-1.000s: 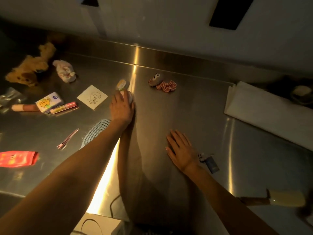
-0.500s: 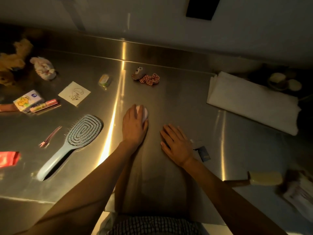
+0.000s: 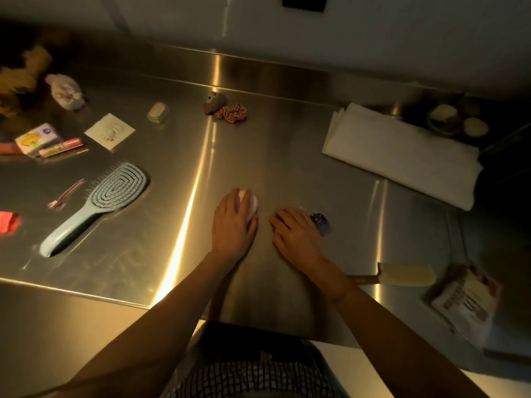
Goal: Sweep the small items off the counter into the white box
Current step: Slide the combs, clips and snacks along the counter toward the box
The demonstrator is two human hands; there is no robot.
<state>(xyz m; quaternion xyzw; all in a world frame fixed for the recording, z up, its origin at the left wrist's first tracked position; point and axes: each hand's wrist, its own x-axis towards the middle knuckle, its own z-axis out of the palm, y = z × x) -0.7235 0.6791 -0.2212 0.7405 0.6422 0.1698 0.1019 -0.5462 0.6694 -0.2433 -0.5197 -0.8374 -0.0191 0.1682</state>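
In the head view, both hands lie palm down on the steel table [image 3: 287, 145], close to its near edge and just apart from each other. The left hand [image 3: 234, 225] is cupped over a small pale pink item [image 3: 250, 205], fingers curved around its near and left sides, so only its far rounded end shows. The right hand [image 3: 297, 235] lies flat with fingers spread a little and holds nothing; a small blue-and-silver item [image 3: 320, 222] lies touching its outer edge, too dim to make out, perhaps a clip or keyring.

Beyond the left hand, well apart, sit a small grey plush piece [image 3: 214, 102] and a red-and-white scrunchie [image 3: 232, 112], touching each other. Further left of those lies a small oval case [image 3: 158, 112]. Left of the left hand, a blue hairbrush [image 3: 97, 202] lies with its handle toward the near edge, a pink hair clip [image 3: 66, 193] just beside it. Farther left are a square paper card [image 3: 109, 131], a pink tube [image 3: 61, 147] and a small printed pack [image 3: 38, 139].

Beyond and right of the right hand lies a folded white cloth [image 3: 402, 153]. Near the right forearm sits a knife with a cream handle [image 3: 405, 278].

A white edge of the box [image 3: 339, 350] shows below the table, between the forearms.
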